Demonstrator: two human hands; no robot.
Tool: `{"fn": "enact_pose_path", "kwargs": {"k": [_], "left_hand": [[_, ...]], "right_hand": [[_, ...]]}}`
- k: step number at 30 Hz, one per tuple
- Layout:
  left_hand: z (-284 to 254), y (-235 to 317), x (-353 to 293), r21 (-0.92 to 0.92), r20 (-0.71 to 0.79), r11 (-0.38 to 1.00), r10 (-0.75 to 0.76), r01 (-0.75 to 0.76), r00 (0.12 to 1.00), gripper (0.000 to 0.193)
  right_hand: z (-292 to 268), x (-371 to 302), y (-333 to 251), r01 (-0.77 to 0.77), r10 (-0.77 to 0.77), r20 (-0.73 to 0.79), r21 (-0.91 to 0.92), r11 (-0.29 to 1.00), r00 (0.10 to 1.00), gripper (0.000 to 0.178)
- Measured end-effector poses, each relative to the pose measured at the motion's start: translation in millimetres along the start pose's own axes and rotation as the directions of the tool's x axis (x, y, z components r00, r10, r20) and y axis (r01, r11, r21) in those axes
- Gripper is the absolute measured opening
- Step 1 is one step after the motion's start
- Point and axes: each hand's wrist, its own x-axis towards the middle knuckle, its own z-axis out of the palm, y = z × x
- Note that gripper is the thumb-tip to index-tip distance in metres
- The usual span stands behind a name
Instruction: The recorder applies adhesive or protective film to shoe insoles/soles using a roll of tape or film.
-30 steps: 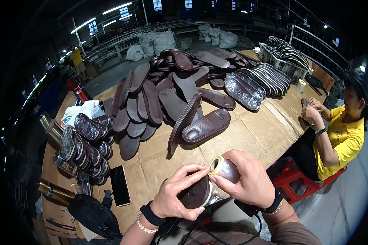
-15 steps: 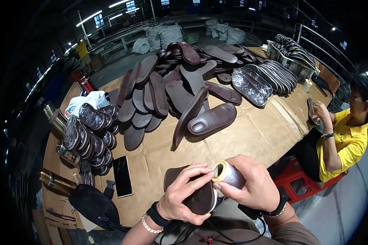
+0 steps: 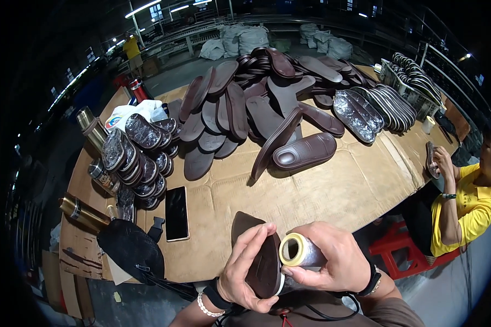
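Near the front edge of the table, my left hand grips a dark brown shoe sole with a pale rim along its edge. The sole stands tilted on its side, its pointed end away from me. My right hand wraps round a roll of clear plastic film with a pale yellow core. The roll's hollow end is close beside the sole; whether film runs between them is hard to make out. Beyond my hands lies a brown footbed with a shiny heel patch, against another tilted sole.
A heap of loose brown soles covers the far middle. Film-wrapped soles are stacked at left, near a phone, black bag and metal flask. Wrapped soles lie far right. A person in yellow sits at right.
The view has shifted, so the table things appear farther right. The sole in my left hand has tipped more upright, and the roll's hollow end has turned toward me.
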Motion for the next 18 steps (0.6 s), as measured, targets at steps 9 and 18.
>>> {"fn": "enact_pose_path", "kwargs": {"k": [9,18], "left_hand": [[-9.8,22.1,-19.4,0.124,0.198,0.959,-0.274,0.253,0.941,0.112],[-13.8,29.6,-32.4,0.052,0.092,0.884,-0.468,0.465,0.879,0.086]], "right_hand": [[18.7,-18.0,9.2,0.098,-0.098,0.025,0.002,0.995,0.995,0.05],[42.6,-19.7,21.6,0.169,-0.171,0.079,0.037,0.985,0.982,0.052]]}}
